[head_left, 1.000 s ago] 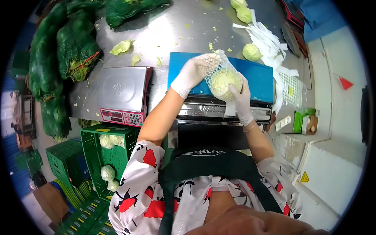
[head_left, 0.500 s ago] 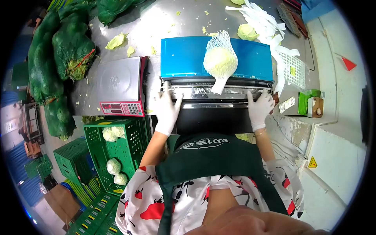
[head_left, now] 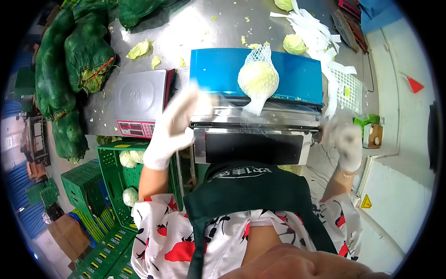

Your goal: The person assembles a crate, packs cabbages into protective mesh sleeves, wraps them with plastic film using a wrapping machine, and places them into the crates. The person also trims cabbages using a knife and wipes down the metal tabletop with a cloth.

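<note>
A pale cabbage in white foam netting [head_left: 258, 79] rests on the blue top of the wrapping machine [head_left: 213, 69], its netting tail hanging over the metal front edge. Clear film [head_left: 274, 122] lies across that edge, below the cabbage. My left hand [head_left: 174, 125], in a white glove, is beside the machine's left end and blurred by motion. At the right end is my right hand [head_left: 344, 139], also gloved and smeared. Whether either hand holds the film cannot be made out.
A scale [head_left: 141, 97] stands left of the machine, with green net sacks [head_left: 88, 56] beyond. Below it, a green crate [head_left: 116, 172] holds wrapped cabbages. White foam strips [head_left: 311, 35], another cabbage [head_left: 294, 44] and leaf scraps lie behind and to the right.
The netted cabbage went from my hands onto the blue machine top. My hands moved to the front edge, then outward and apart. Film now shows across the front.
</note>
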Motion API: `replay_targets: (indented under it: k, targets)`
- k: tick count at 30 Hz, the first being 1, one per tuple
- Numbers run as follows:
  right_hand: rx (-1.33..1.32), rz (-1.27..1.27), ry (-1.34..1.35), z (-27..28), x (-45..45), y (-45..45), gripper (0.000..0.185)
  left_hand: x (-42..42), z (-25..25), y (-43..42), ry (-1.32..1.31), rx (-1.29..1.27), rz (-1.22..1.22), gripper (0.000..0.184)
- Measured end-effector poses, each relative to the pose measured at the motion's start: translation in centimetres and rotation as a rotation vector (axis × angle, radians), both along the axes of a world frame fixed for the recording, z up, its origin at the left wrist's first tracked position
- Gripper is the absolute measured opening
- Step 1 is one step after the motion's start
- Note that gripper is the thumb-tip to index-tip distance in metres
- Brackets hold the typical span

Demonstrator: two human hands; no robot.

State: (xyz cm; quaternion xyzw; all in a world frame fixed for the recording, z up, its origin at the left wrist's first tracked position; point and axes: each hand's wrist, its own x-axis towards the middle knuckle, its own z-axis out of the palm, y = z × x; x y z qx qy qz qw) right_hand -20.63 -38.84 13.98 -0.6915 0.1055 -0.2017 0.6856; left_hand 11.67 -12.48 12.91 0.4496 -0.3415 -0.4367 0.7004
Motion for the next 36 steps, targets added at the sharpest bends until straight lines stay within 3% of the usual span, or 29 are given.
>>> replay_targets:
  k: [1, 2, 4, 5, 6, 7, 10, 13, 15, 16, 19, 21, 22, 23, 24, 28, 31, 32, 35, 36]
  targets:
    - [-0.05, -0.305, 0.12, 0.6, 2.1, -0.2, 0.044, 1.2, -0.7, -3.3, -0.289, 0.038, 0.091, 0.114]
    - [-0.24, -0.245, 0.167, 0.1, 5.3, -1.4, 0.064, 3.0, -2.6, -5.8, -0.609, 0.073, 0.104, 0.124]
    - [-0.724, -0.107, 0.287, -3.8, 10.8, -4.9, 0.098, 4.4, -7.8, -9.8, -0.862, 0.271, -0.006, 0.14]
    - [-1.016, -0.029, 0.364, -7.5, 12.5, -5.9, 0.111, 4.4, -10.4, -12.1, -1.068, 0.183, -0.064, 0.142]
    - [-0.908, 0.01, 0.422, -10.4, 13.7, -5.8, 0.115, 3.7, -11.5, -13.6, -1.169, 0.241, -0.156, 0.141]
    - [-0.799, 0.05, 0.478, -12.0, 14.8, -5.7, 0.119, 3.2, -13.3, -14.9, -1.102, 0.23, -0.247, 0.137]
    - [-0.633, 0.011, 0.455, -11.9, 15.2, -5.5, 0.12, 2.2, -13.5, -16.3, -0.931, 0.325, -0.246, 0.13]
    - [-0.487, -0.029, 0.445, -11.8, 14.6, -4.4, 0.102, 2.0, -13.5, -15.8, -0.625, 0.317, -0.237, 0.114]
    - [-0.126, -0.068, 0.418, -12.9, 13.4, -3.1, 0.087, 1.0, -12.7, -14.5, -0.385, 0.369, -0.262, 0.102]
    - [0.062, -0.082, 0.406, -13.5, 12.6, -1.9, 0.079, 0.1, -12.5, -13.1, -0.204, 0.443, -0.276, 0.086]
    - [0.369, -0.001, 0.502, -9.0, 8.5, 3.1, 0.066, -3.4, -10.5, -8.2, -0.118, 0.557, -0.341, 0.078]
    - [0.211, 0.157, 0.801, -6.9, 4.8, 6.1, 0.066, -5.7, -8.9, -4.4, 0.054, 0.628, -0.583, 0.075]
    - [0.269, 0.143, 0.801, -7.1, 3.4, 8.2, 0.065, -7.1, -10.7, -2.2, -0.022, 0.6, -0.601, 0.075]
    - [0.322, 0.125, 0.797, -7.8, 2.2, 10.2, 0.064, -8.2, -12.6, -0.7, -0.103, 0.567, -0.619, 0.076]
    - [0.426, 0.101, 0.645, -9.7, 1.5, 12.0, 0.062, -8.8, -12.0, -0.1, 0.104, 0.687, -0.687, 0.079]
    - [1.09, 0.115, 0.879, -13.3, 2.6, 12.2, 0.058, -8.2, -15.5, 0.1, 0.33, 1.01, -0.805, 0.077]
    - [1.242, 0.255, 0.712, -17.8, 0.1, 13.1, 0.058, -8.9, -16.8, 3.3, 0.353, 0.863, -0.721, 0.07]
    - [1.237, 0.291, 0.636, -18.6, -1.4, 12.7, 0.054, -8.7, -15.7, 4.3, 0.469, 0.799, -0.667, 0.065]
    - [0.403, 0.065, 0.664, -16.3, -3.5, 14.7, 0.039, -9.9, -20.4, 9.4, 0.274, 0.585, -0.479, 0.053]
    - [0.183, -0.156, 0.685, -16.1, -4.0, 16.3, 0.029, -9.8, -18.6, 9.8, -0.234, 0.69, -0.414, 0.042]
